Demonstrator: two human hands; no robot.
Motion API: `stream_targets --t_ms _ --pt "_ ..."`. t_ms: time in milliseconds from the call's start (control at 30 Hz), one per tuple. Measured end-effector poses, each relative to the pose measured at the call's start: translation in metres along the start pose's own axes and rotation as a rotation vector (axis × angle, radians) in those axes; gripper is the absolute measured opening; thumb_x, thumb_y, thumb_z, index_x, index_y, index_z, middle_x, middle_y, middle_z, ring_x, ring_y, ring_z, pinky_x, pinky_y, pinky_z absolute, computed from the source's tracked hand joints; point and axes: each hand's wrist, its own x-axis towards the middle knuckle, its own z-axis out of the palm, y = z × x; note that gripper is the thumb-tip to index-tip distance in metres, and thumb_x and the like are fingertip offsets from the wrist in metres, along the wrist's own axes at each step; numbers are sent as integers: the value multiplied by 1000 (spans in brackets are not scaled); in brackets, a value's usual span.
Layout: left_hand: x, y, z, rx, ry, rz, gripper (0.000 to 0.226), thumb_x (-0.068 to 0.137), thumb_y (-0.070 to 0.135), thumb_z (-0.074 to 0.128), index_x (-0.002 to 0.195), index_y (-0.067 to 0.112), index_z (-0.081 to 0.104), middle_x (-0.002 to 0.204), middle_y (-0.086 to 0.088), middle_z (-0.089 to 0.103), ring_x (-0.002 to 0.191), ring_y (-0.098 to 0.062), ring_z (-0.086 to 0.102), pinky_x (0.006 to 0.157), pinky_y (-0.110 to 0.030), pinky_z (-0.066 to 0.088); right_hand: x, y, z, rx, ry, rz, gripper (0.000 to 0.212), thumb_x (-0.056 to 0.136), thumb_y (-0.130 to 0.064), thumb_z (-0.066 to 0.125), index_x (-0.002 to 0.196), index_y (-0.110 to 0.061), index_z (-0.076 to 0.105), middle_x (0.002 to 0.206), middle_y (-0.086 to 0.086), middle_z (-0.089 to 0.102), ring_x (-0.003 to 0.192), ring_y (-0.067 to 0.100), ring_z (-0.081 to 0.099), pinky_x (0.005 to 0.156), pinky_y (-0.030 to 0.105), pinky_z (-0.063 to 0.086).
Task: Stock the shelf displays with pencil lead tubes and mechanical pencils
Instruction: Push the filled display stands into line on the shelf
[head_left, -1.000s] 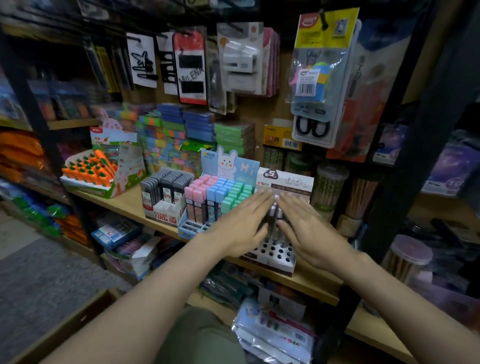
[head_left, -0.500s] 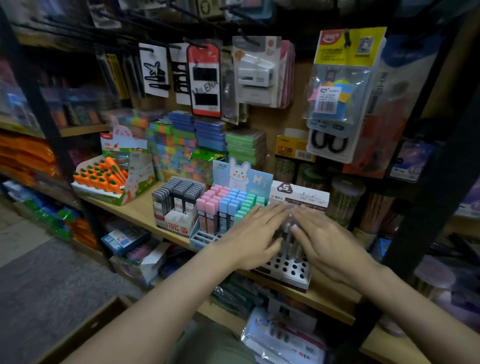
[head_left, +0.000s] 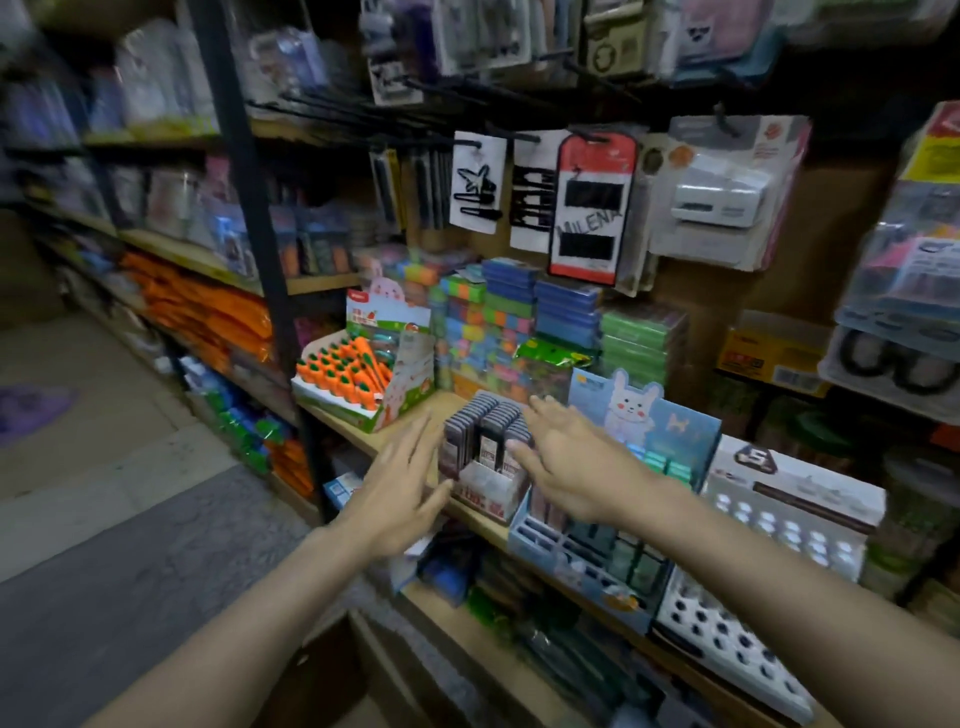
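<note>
Three display boxes sit in a row on the wooden shelf (head_left: 363, 434) in front of me. Farthest right is the white mechanical-pencil stand (head_left: 748, 613), and most of its holes look empty, so I judge that part of the stocking is largely left to do. Next to it stands the blue rabbit display (head_left: 644, 431), its front slots dark and partly bare, though blur hides the detail. Smallest is the grey lead-tube box (head_left: 485, 441), packed tight with upright tubes and apparently full. My left hand (head_left: 400, 488) is open with fingers straight and spread, just beside that box's left wall. My right hand (head_left: 576, 462) is open too, fingers loosely spread over its right side, holding nothing. Whether either hand touches the box, I cannot tell.
</note>
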Motion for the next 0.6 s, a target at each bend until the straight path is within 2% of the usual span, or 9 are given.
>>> stream_targets --t_ms 133,267,333,467,600 --pt "37 -7 3 18 -7 76 73 100 48 37 156 20 0 162 8 -8 144 -1 -16 113 -18 -10 39 -4 8 -80 -201 61 73 103 -52 19 155 -4 3 163 14 -3 151 25 -2 123 41 2" --pt "58 -13 15 53 -105 126 71 100 50 32 156 21 0 161 9 -11 144 -1 -18 121 -30 -3 54 1 16 -151 -304 81 79 100 -59 16 155 -4 -1 164 13 -4 151 24 -6 122 45 -2" --pt "60 -17 21 59 -153 146 69 100 50 32 156 21 3 162 8 -6 146 -4 -12 120 -27 -3 55 3 20 -191 -348 83 81 100 -61 15 155 -3 0 163 13 -2 151 24 -4 122 48 -5" --pt "61 -19 24 36 -112 169 67 100 47 38 155 19 12 163 6 4 149 -8 0 118 -22 -1 55 4 26 -194 -319 76 83 98 -63 15 155 -3 4 163 14 4 151 24 0 121 49 -5" --pt "67 -15 21 9 -90 167 64 101 46 36 155 19 14 163 6 7 149 -7 1 122 -30 5 63 5 26 -152 -278 60 82 99 -62 15 155 -5 -5 163 11 -8 151 23 -8 122 46 -5"
